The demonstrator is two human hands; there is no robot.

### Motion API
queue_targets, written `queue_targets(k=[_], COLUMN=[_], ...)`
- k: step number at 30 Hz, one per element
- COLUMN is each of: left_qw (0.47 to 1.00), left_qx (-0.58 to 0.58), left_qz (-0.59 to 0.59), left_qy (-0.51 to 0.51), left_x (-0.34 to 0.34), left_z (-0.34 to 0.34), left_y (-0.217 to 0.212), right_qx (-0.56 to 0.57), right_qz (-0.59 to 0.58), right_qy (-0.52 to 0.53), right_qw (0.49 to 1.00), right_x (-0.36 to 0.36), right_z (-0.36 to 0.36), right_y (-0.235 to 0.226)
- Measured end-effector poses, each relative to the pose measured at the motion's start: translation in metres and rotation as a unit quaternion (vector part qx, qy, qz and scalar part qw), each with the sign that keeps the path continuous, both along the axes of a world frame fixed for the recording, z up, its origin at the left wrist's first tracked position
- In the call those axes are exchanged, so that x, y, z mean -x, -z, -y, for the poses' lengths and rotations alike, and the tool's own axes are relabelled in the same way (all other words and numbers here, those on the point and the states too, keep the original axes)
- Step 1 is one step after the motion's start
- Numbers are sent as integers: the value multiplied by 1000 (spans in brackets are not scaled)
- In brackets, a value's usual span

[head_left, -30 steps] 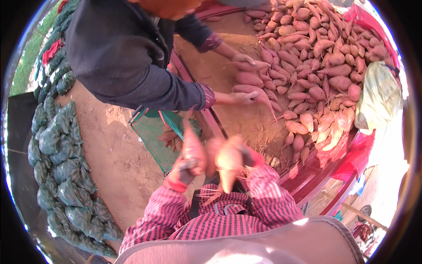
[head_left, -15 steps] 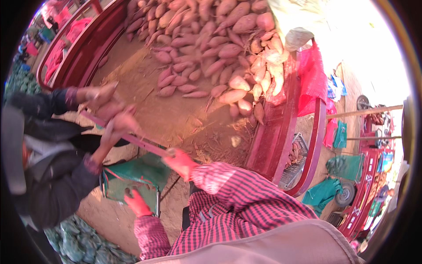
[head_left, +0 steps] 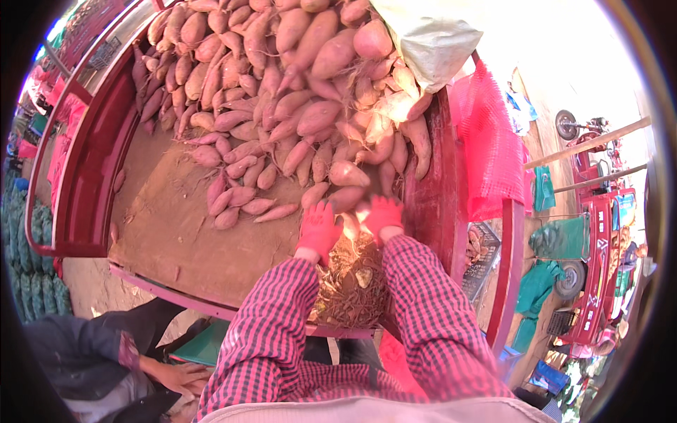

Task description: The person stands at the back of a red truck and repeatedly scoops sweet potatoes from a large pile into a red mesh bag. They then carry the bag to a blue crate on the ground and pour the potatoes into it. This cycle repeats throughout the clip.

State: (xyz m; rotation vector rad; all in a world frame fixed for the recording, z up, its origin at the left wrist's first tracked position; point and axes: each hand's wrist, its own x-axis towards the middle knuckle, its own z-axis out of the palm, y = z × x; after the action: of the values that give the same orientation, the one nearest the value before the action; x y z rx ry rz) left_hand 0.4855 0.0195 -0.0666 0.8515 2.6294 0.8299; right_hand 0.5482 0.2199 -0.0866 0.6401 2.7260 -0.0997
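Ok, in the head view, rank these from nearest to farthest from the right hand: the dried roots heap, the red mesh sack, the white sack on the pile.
From the right hand, in its red glove:
1. Dried roots heap: just below the hand, between the forearms.
2. Red mesh sack: up and to the right, draped over the red side wall.
3. White sack: farthest, on top of the sweet potato pile.

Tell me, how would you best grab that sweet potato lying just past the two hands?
Probably around the fat middle of the sweet potato, coming from the near side, where the left hand and right hand already are. It lies crosswise at the pile's front edge, tapered ends sideways; other roots crowd its far side.
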Motion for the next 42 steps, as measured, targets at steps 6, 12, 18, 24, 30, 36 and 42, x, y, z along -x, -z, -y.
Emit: queue_targets(k=[6,12,18,24,30,36,42], left_qw=[970,970,957,633,491,741,485], left_qx=[241,196,26,-392,-573,-522,-623], left_qz=[9,143,252,602,583,382,522], left_qy=[-14,-18,-145,-288,-300,-181,-323], left_x=[23,8,-28,-25,-5,-57,-177], left_z=[-74,1,117,103,14,44,206], left_y=[30,-1,-22,14,77,31,-65], right_qx=[-21,70,202,641,730,735,869], right_qz=[-40,-151,-271,-101,-82,-152,-61], right_qy=[-3,68,90,171,209,123,165], right_qw=[999,984,937,742,646,649,462], right_x=[-18,-72,-40,69,75,-2,-103], right_z=[18,70,60,14,28,74,203], right_y=[21,-37,-76,-40,-57,-88,-130])
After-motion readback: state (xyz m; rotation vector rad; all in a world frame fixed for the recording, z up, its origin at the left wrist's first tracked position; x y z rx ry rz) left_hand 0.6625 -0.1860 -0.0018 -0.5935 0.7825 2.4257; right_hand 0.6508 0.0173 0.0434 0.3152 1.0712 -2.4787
